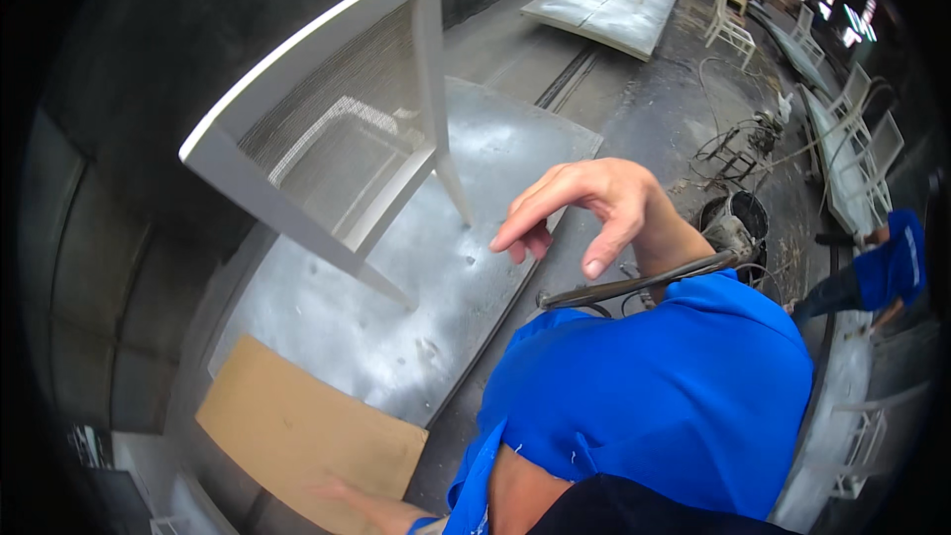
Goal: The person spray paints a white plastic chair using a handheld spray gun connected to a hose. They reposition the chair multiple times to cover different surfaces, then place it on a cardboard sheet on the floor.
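Note:
My right hand hangs in mid-air beside the grey platform, palm down. Its fingers are bent and its thumb stands apart, with nothing between them. A white chair with a woven mesh back stands on the platform, to the left of this hand. At the lower edge, my left hand is over a brown cardboard sheet, whose far part overlaps the platform's near corner. Motion smears the left fingers, so their grip does not show. A dark bar with a hose passes by my right wrist.
A black bucket stands on the stained floor beyond my right arm, near tangled hoses. Farther off, another platform bears white chair frames. At the right, a person in blue bends near more chairs. Dark panels line the left.

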`<state>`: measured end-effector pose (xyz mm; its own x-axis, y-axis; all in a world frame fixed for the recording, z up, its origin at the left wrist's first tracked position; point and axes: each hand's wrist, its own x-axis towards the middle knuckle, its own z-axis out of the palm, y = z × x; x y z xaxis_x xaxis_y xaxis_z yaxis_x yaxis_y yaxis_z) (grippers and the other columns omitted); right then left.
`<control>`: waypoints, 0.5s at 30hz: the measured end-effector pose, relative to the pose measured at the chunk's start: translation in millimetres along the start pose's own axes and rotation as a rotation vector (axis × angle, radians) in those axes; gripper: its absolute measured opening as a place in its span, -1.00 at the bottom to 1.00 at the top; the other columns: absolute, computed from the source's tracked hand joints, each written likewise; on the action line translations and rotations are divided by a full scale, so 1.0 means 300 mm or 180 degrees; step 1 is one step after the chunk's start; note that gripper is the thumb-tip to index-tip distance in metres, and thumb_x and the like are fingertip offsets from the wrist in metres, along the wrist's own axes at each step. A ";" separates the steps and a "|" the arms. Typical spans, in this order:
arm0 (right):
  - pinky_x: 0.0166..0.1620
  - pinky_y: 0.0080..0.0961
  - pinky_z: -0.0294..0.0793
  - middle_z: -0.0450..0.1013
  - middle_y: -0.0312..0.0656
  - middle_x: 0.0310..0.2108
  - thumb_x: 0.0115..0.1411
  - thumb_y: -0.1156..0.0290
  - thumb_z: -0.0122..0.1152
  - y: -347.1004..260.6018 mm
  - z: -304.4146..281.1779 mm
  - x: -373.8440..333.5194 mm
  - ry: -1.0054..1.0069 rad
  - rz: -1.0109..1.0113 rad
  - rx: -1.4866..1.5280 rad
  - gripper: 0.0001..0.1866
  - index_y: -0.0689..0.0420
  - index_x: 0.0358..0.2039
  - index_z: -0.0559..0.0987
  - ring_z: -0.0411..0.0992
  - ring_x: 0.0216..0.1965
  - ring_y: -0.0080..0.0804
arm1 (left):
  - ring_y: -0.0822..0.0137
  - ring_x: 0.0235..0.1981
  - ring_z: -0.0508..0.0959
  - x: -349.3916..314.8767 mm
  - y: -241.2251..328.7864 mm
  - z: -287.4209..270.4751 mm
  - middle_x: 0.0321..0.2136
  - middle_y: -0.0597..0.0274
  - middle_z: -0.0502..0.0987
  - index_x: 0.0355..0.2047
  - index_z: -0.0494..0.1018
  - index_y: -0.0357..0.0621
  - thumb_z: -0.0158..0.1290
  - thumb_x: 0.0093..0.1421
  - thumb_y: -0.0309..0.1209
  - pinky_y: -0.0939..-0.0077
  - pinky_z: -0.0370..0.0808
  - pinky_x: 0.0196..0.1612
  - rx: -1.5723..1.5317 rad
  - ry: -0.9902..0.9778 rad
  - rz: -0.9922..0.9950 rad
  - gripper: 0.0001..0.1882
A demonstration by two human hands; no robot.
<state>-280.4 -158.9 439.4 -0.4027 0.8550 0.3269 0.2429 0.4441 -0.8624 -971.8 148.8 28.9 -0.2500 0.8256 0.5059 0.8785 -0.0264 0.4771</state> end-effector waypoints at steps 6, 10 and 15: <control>-0.13 -0.44 0.55 0.60 -0.13 -0.09 0.02 0.03 0.56 0.057 -0.034 -0.047 0.0170 -0.0083 0.0136 -0.11 0.22 0.29 0.48 0.55 -0.21 -0.41 | -0.03 0.27 0.40 -0.626 0.330 0.409 0.30 -0.17 0.35 0.49 -0.01 -0.06 0.31 0.21 -0.36 -0.09 0.35 0.23 -0.1390 -0.2801 -0.2145 -0.04; -0.14 -0.42 0.54 0.59 -0.07 -0.10 0.02 -0.02 0.54 0.080 -0.076 -0.136 0.0306 -0.0108 0.0076 -0.09 0.29 0.27 0.49 0.55 -0.21 -0.35 | -0.06 0.34 0.32 -0.534 0.669 0.473 0.34 -0.29 0.26 0.51 -0.02 0.01 0.38 0.10 -0.54 -0.02 0.29 0.34 -0.2319 -0.2833 -0.2308 0.07; -0.15 -0.42 0.53 0.59 0.06 -0.09 -0.06 -0.09 0.52 0.131 -0.116 -0.283 0.0747 -0.0186 0.0313 0.00 0.46 0.21 0.49 0.56 -0.19 -0.27 | -0.14 0.41 0.22 -0.227 1.016 0.434 0.41 -0.25 0.17 0.53 -0.15 -0.04 0.41 0.09 -0.42 0.07 0.25 0.39 -0.2435 -0.2832 -0.0966 0.16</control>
<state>-205.9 -204.6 391.3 -0.1949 0.8724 0.4482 0.1335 0.4763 -0.8691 -634.0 158.0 46.2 0.2273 0.9468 -0.2277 0.2897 0.1575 0.9441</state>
